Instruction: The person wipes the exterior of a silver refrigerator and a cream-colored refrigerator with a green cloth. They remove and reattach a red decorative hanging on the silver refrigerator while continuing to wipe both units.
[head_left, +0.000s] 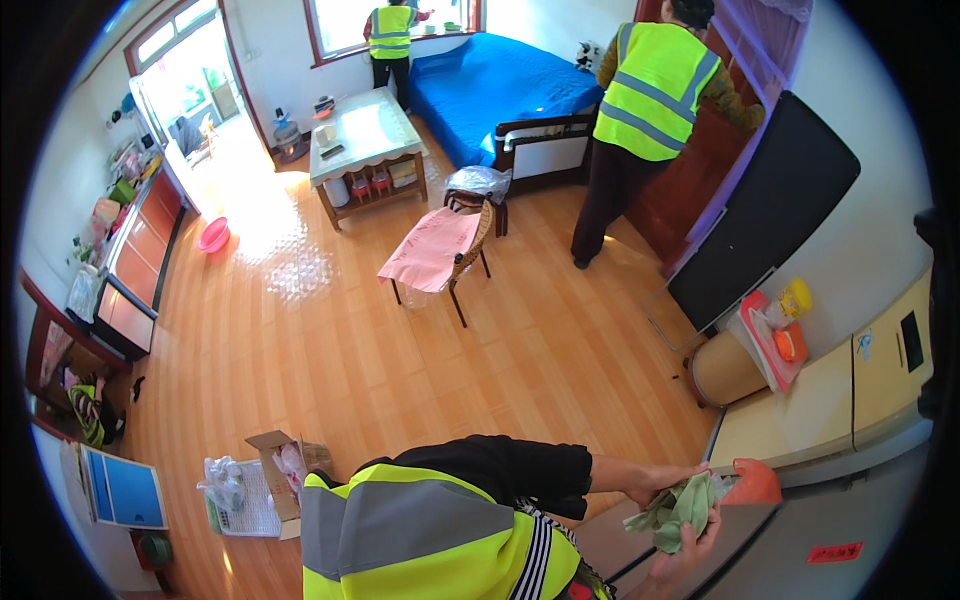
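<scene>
A rumpled light-green cloth (686, 502) is bunched between my two hands in front of the refrigerator. My left hand (654, 480) grips its upper side, and my right hand (694, 544) holds the lower folds with the thumb on top. Just beyond the cloth, an orange-red plastic bag or cloth (754, 482) lies against the top edge of the refrigerator (795, 547). The grey refrigerator front bears a red sticker (834, 553) with writing.
Behind me sit a white plastic basket (251, 499) and an opened cardboard box (277, 480). A chair with pink paper (431, 251) stands mid-floor. A round brown drum (731, 371) and folded black board (765, 217) line the wall. Two people (652, 90) in vests work farther off.
</scene>
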